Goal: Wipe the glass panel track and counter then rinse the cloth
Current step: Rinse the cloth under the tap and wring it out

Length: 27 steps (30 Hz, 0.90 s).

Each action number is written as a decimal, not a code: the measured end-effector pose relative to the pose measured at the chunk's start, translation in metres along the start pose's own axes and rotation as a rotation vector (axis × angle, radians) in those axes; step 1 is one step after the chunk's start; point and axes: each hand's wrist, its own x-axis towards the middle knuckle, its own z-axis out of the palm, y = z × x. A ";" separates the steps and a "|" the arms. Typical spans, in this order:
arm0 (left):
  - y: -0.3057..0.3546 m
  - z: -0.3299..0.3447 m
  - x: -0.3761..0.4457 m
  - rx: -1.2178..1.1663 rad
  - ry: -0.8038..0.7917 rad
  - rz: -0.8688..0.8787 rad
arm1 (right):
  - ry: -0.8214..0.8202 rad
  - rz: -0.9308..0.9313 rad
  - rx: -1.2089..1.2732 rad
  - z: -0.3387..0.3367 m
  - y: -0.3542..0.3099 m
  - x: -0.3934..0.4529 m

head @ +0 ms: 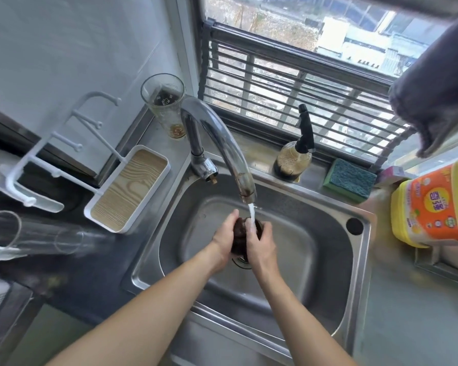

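**Cloth under the tap, both hands on it**

Left hand (224, 240) and right hand (261, 244): both grips closed around one dark cloth (239, 237), bunched into a wad between the palms. Left fingers wrap its left side, right fingers its right side and front. Cloth sits between the two hands, pressed by both, low inside the sink (336, 220) bowl, directly above the drain.

Water stream (251, 215) falls from the faucet (222, 143) spout straight onto the top of the cloth, beside the right hand's fingertips.

Outward, on the steel desk (407, 313) around the bowl:
- Left of sink: white tray with wood-grain base (128, 188), attached to a white hook rack; a clear glass lying on its side nearer the camera.
- Behind faucet: tall glass cup (164, 104) standing upright by the wall.
- On the window ledge: spray bottle (294, 157) with black trigger head, then a green-and-blue sponge (349, 179) just right of it.
- Far right: yellow-and-orange detergent jug (431, 207).
- Upper right: grey towel (439, 83) hanging, blurred.
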 end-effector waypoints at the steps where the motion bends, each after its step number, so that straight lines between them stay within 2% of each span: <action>1: -0.003 0.003 0.000 0.053 0.027 0.026 | 0.027 0.004 0.005 0.002 -0.001 0.000; 7: -0.005 0.010 0.006 0.140 0.136 0.210 | 0.112 0.009 0.029 0.006 -0.017 0.002; 10: -0.004 0.010 0.008 0.167 0.131 0.248 | 0.133 -0.006 -0.063 0.003 -0.016 0.006; 14: -0.002 0.003 0.007 0.293 0.050 0.292 | 0.072 0.026 -0.140 -0.003 -0.013 0.015; 16: 0.001 -0.002 0.005 0.250 0.048 0.249 | 0.066 0.111 -0.091 -0.006 -0.014 0.020; 19: 0.004 -0.010 -0.001 0.067 0.066 -0.054 | 0.120 0.207 0.038 -0.008 -0.018 0.019; 21: 0.004 -0.016 0.002 0.040 0.042 -0.150 | 0.042 0.251 0.213 -0.008 -0.019 0.019; 24: 0.001 -0.017 0.002 0.031 -0.037 -0.188 | -0.184 0.326 0.454 -0.009 -0.017 0.017; 25: 0.001 -0.015 0.001 -0.018 -0.037 -0.174 | -0.196 0.319 0.444 -0.010 -0.014 0.017; 27: -0.002 -0.014 0.007 -0.100 0.001 -0.069 | -0.104 0.244 0.242 -0.010 -0.010 0.021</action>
